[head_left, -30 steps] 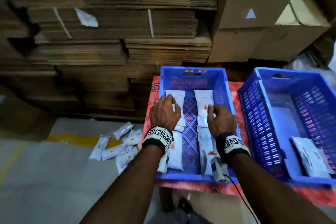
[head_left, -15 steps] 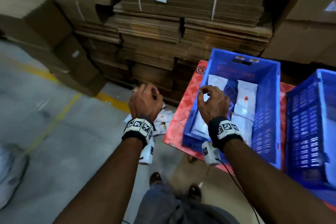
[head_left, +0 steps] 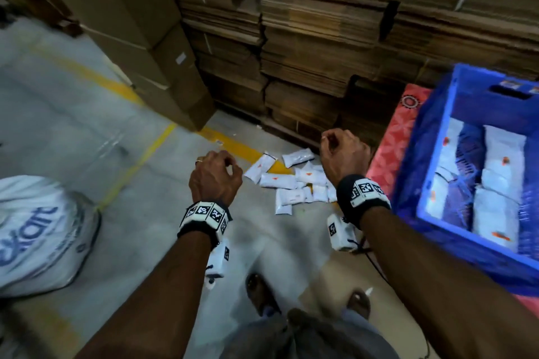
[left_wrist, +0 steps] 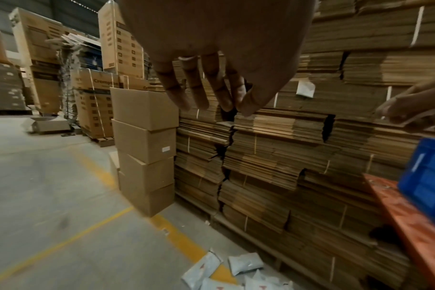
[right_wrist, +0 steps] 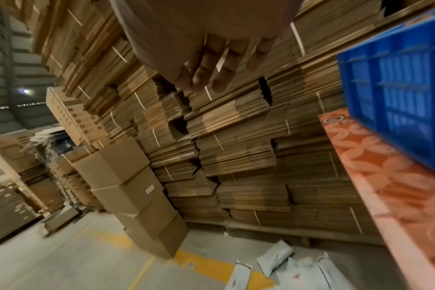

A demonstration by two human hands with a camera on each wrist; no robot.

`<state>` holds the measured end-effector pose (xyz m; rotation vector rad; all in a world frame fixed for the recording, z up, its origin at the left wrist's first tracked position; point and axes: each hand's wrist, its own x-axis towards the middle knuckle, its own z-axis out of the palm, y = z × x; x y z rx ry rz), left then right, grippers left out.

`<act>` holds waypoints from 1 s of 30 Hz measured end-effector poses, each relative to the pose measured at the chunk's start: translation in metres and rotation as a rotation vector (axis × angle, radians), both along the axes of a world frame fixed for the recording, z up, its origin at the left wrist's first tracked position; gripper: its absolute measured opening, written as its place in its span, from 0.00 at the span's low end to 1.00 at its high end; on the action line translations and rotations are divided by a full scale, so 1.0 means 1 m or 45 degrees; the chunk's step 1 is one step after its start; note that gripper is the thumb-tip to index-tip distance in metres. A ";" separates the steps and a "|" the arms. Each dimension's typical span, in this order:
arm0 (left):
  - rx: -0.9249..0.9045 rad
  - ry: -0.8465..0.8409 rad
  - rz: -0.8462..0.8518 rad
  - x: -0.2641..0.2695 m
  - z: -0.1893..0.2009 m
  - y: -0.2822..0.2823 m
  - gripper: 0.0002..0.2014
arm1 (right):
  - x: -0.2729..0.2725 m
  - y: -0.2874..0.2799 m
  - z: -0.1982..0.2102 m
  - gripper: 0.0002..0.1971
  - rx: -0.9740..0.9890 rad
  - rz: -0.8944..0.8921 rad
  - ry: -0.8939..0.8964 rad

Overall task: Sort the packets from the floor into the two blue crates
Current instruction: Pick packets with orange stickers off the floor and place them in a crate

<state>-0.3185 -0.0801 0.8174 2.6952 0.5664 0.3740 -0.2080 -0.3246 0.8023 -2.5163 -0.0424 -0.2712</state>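
Several white packets (head_left: 294,183) with small orange marks lie in a loose pile on the grey floor, by the foot of the cardboard stacks; the pile also shows in the wrist views (left_wrist: 226,272) (right_wrist: 273,257). My left hand (head_left: 221,166) hovers above the floor just left of the pile, empty, its fingers (left_wrist: 206,94) hanging relaxed. My right hand (head_left: 335,143) hangs over the pile's right edge, loosely curled (right_wrist: 206,78) and holding nothing. One blue crate (head_left: 437,148) stands at the right on a red patterned surface (head_left: 390,148), with white packets (head_left: 501,172) laid in rows inside.
Tall stacks of flattened cardboard (head_left: 320,52) wall off the back. A column of brown boxes (head_left: 145,38) stands at the left of them. A white printed sack (head_left: 38,236) lies at far left. Yellow lines (head_left: 131,166) cross the floor. My feet (head_left: 259,288) are below.
Both hands have left the packets in the crate and swung left, out over the floor pile. The view has turned left and down; the second crate is out of sight.
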 end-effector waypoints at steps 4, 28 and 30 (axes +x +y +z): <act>-0.019 0.158 -0.034 -0.003 -0.008 0.050 0.06 | -0.022 0.040 -0.027 0.11 -0.090 -0.026 0.145; -0.130 0.498 -0.221 0.157 -0.062 0.107 0.08 | 0.045 0.166 -0.135 0.10 0.112 -0.223 0.694; -0.129 0.511 -0.251 0.178 -0.067 0.113 0.09 | 0.054 0.172 -0.142 0.09 0.059 -0.195 0.737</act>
